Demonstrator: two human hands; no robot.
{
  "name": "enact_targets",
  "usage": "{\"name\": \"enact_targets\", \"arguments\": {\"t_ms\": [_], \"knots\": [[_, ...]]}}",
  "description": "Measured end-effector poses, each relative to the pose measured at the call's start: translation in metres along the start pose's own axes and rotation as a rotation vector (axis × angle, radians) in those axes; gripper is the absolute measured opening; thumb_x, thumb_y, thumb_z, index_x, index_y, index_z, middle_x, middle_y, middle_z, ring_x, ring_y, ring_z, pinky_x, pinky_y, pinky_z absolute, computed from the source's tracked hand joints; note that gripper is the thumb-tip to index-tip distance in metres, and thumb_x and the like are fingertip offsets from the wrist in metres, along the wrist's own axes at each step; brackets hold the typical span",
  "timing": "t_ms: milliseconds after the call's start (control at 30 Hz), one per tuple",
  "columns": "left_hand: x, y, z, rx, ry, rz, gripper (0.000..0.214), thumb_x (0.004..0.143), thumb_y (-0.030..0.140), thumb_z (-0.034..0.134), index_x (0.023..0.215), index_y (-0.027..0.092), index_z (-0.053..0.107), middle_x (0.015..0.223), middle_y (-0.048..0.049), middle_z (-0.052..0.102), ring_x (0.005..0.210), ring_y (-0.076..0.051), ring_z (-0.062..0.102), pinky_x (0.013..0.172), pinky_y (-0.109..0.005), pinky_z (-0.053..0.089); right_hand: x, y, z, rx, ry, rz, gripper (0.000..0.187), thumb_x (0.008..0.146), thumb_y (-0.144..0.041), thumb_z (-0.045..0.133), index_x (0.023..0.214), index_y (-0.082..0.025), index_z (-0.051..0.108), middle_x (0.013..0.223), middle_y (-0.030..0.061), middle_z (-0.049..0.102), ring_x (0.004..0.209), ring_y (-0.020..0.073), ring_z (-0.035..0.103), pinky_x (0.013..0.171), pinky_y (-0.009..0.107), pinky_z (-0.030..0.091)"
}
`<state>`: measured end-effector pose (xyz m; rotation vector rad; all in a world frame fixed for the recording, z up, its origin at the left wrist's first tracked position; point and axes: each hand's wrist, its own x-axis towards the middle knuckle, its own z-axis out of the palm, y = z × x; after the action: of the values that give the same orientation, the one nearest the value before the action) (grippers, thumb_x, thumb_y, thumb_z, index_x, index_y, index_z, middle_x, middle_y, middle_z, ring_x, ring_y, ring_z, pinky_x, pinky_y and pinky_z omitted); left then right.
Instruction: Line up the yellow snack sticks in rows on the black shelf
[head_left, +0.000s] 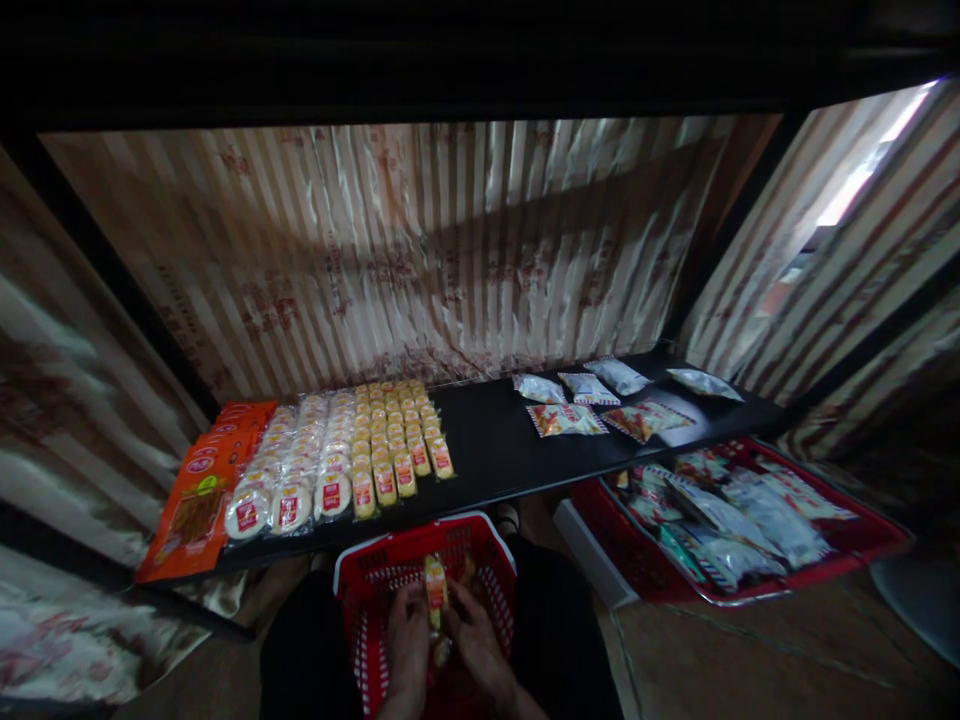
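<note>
"Where's the yellow packet (436, 592)?"
"At the mouth of the red basket (450, 530) — left hand (407, 630) and right hand (474, 628) have fingers closed around it."
"Risk?"
"Slick wrapping, loose pinch — it could drop."

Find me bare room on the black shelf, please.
The widest bare patch of shelf lies between the yellow packs and the pillow bags; a smaller one fronts the rightmost bag. The left end is crowded: orange packets, round white cakes, yellow packs.
</note>
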<state>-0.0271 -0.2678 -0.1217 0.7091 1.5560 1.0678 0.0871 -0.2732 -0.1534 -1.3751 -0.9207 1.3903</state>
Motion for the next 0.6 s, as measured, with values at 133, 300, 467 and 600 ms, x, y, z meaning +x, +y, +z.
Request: {"name": "enact_targets", "arguments": {"t_ms": [133, 300, 467, 600], "knots": [[-0.005, 0.006, 0.003, 0.022, 0.012, 0.019, 0.015, 0.068, 0.029, 0.062, 0.08, 0.021, 0.064, 0.089, -0.0067, 0.069, 0.092, -0.026, 0.063, 0.086, -0.035, 0.047, 0.0, -0.008, -0.001, 0.131, -0.05, 0.018, 0.073, 0.05, -0.069, 0.072, 0.104, -0.02, 0.068, 0.102, 0.0112, 0.07, 0.098, 0.0315, 0.065, 0.09, 0.042, 0.048], [-0.011, 0.021, 0.005, 0.063, 0.036, 0.073, 0.019, 0.071, 0.022, 0.059, 0.088, 0.017, 0.064, 0.097, -0.0102, 0.067, 0.096, -0.025, 0.061, 0.089, -0.034, 0.044, -0.003, -0.026, 0.003, 0.173, -0.025, -0.002, 0.064, 0.055, -0.06, 0.076, 0.103, -0.018, 0.068, 0.103, 0.011, 0.07, 0.1, 0.0285, 0.064, 0.093, 0.039, 0.046], [-0.021, 0.044, 0.012, 0.144, 0.032, 0.224, 0.023, 0.075, 0.021, 0.055, 0.095, 0.018, 0.065, 0.101, -0.0094, 0.065, 0.097, -0.022, 0.06, 0.091, -0.032, 0.042, -0.006, -0.047, 0.008, 0.26, 0.015, -0.013, 0.061, 0.064, -0.05, 0.073, 0.117, -0.022, 0.059, 0.111, 0.0083, 0.066, 0.102, 0.0231, 0.063, 0.09, 0.033, 0.048], [-0.026, 0.055, 0.018, 0.179, 0.023, 0.293, 0.026, 0.076, 0.017, 0.051, 0.098, 0.018, 0.064, 0.105, -0.0092, 0.065, 0.1, -0.022, 0.059, 0.093, -0.033, 0.041, -0.003, -0.065, 0.008, 0.309, 0.026, -0.045, 0.053, 0.067, -0.046, 0.071, 0.113, -0.021, 0.061, 0.111, 0.0072, 0.066, 0.1, 0.0216, 0.064, 0.085, 0.03, 0.05]]}}
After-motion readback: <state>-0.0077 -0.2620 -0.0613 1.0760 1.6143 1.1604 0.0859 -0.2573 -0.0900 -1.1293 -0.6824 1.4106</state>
